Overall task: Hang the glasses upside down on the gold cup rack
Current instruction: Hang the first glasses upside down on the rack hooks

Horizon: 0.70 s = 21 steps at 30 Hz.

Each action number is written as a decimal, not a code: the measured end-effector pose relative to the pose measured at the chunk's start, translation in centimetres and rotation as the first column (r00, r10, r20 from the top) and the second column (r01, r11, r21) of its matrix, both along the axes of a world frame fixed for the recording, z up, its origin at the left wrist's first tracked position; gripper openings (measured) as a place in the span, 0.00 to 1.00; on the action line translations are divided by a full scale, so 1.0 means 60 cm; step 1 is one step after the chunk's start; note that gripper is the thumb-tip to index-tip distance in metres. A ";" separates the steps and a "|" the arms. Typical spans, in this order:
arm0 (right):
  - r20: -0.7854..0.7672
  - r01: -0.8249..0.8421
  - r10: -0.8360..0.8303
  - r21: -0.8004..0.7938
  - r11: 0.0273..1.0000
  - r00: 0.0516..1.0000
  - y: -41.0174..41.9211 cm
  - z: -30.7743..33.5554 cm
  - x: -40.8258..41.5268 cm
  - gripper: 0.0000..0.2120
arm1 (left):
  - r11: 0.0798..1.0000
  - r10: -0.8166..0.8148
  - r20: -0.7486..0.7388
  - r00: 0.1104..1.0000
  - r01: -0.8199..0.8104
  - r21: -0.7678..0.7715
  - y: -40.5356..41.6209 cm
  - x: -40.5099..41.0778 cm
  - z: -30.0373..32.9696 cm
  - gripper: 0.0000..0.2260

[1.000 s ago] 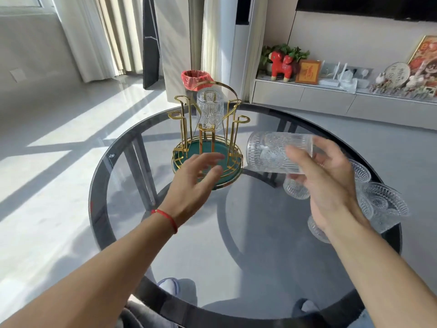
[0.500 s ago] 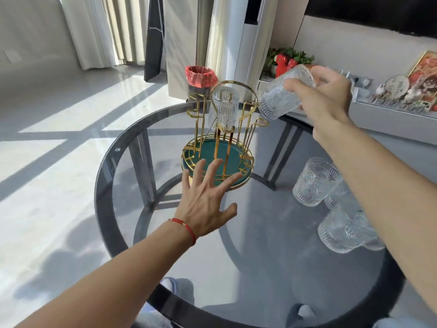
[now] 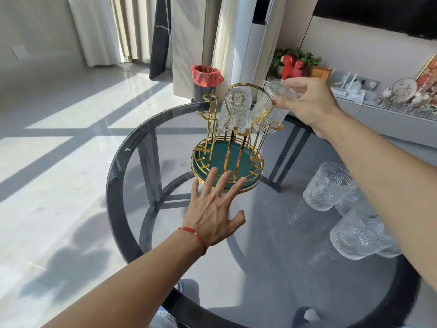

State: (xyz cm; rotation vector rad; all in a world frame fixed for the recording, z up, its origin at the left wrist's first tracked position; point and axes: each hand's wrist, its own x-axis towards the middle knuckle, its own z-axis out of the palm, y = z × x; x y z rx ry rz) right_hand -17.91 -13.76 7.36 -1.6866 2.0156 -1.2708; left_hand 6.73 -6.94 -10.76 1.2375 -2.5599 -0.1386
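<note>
The gold cup rack (image 3: 238,147) with a green round base stands on the far half of the glass table (image 3: 132,147). One ribbed glass (image 3: 234,110) hangs upside down on a rear peg. My right hand (image 3: 309,102) holds a second embossed glass (image 3: 272,107) by its base, bottom up, lowered over a peg on the rack's right side. My left hand (image 3: 212,209) is spread flat, fingers apart, its fingertips at the rack's near rim, holding nothing. Several more glasses (image 3: 328,185) lie clustered at the table's right under my right forearm.
A bin with a red liner (image 3: 207,79) stands on the floor behind the table. A low cabinet with ornaments (image 3: 390,110) runs along the right wall. Dark table legs show through the glass top.
My right hand has carried the glass from beside the rack up and then down onto the rack's right side, turning it bottom up. My left hand stays spread at the rack's base.
</note>
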 end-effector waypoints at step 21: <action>-0.026 -0.248 0.273 0.344 0.906 0.962 -0.037 -0.009 0.000 0.35 | 0.999 0.045 0.089 0.995 -0.046 0.013 0.010 -0.012 0.016 0.34</action>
